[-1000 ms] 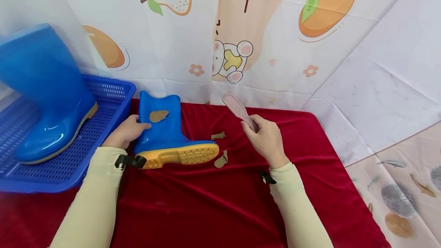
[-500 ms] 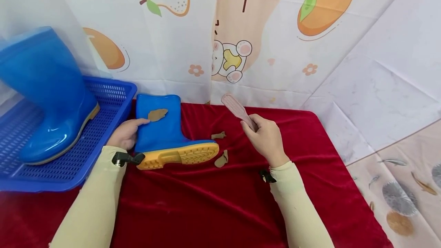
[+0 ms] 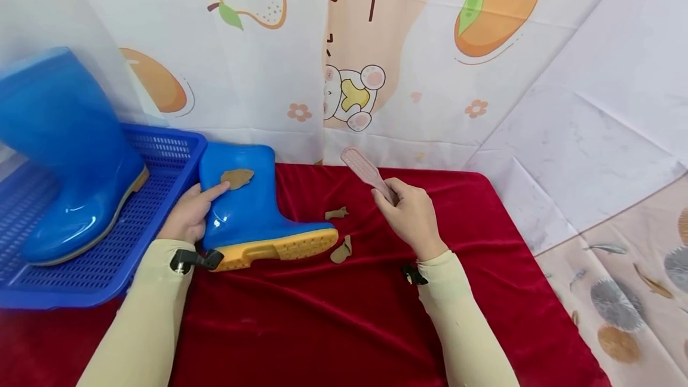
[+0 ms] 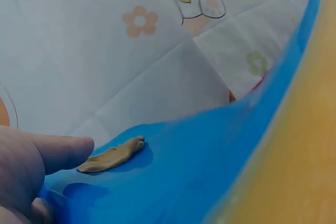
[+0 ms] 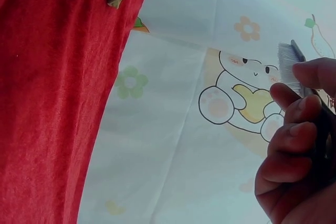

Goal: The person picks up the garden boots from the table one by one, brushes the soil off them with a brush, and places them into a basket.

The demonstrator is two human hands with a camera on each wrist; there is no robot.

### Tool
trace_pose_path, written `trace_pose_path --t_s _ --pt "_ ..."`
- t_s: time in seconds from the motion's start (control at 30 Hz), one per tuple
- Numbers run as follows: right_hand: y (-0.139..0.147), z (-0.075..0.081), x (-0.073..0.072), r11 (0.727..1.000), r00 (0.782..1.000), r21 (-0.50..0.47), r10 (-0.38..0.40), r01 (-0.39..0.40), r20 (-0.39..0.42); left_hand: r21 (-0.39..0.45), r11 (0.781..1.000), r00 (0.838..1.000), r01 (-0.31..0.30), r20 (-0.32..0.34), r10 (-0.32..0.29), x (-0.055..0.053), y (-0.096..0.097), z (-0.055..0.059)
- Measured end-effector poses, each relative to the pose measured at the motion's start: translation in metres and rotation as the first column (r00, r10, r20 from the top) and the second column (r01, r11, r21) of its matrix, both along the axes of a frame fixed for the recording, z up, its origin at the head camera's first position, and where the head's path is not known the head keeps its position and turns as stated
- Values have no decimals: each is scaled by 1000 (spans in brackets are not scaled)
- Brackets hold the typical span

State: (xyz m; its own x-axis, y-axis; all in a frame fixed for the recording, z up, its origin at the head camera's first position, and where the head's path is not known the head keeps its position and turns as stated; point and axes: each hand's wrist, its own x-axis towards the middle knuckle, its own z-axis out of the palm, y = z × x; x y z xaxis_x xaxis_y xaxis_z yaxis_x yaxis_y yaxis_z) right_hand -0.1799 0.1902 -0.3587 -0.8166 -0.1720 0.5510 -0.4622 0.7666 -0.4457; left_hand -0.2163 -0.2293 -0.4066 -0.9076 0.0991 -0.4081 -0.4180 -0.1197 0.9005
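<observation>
A blue rain boot (image 3: 247, 208) with a yellow sole lies on its side on the red cloth. My left hand (image 3: 185, 215) holds its shaft from the left, a digit stretched over the top to the edge of a brown clay-like patch (image 3: 237, 178). The left wrist view shows that fingertip right by the patch (image 4: 113, 157); the hand's other fingers are partly hidden by the boot. To the right, my right hand (image 3: 412, 215) grips the handle of a pinkish brush (image 3: 361, 166), raised toward the curtain. Its pale bristles (image 5: 290, 64) show in the right wrist view.
Another blue rain boot (image 3: 70, 160) stands in a blue perforated basket (image 3: 102, 294) at left. Two brown scraps, one flat (image 3: 341, 249) and one smaller (image 3: 336, 213), lie near the boot's toe. A printed white curtain (image 3: 301, 76) hangs behind the table.
My left hand has shifted its hold on the boot, its digit going from the shaft's side to the brown patch. The boot has tilted slightly. The right hand keeps the brush in nearly the same place.
</observation>
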Motion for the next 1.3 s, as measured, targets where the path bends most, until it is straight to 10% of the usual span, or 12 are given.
trace_pose_path --t_s 0.87,1.3 --pt "-3 -4 0 1000 1000 24 -4 4 9 -89 987 982 -134 -148 120 7 23 18" --pt "-4 -4 0 1000 1000 25 5 -5 -4 45 999 936 20 -353 -2 23 35 53"
